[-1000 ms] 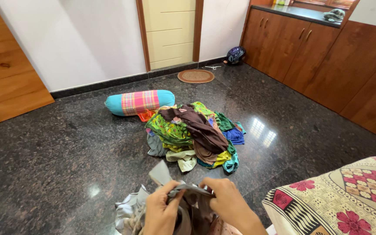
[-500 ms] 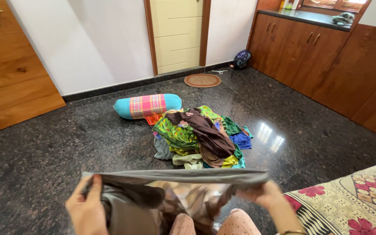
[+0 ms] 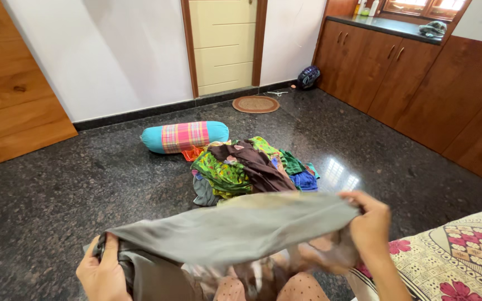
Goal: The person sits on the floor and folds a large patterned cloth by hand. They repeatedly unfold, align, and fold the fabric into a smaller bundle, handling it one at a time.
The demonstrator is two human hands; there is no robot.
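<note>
I am looking into a room of a home, probably a bedroom. The dark polished granite floor carries a heap of mixed coloured clothes and a turquoise bolster with a pink checked middle. A floral patterned bedspread fills one corner, brown wooden cabinets line the wall, and a small oval doormat lies before a cream panelled door.

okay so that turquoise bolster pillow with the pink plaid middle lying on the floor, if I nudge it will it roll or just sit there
The turquoise cylindrical bolster pillow with the pink plaid band lies on its side on the polished dark granite floor, so a sideways nudge would probably roll it. It looks stuffed and soft, so likely light for its size. The heap of colourful clothes touching one end might stop it.
</note>
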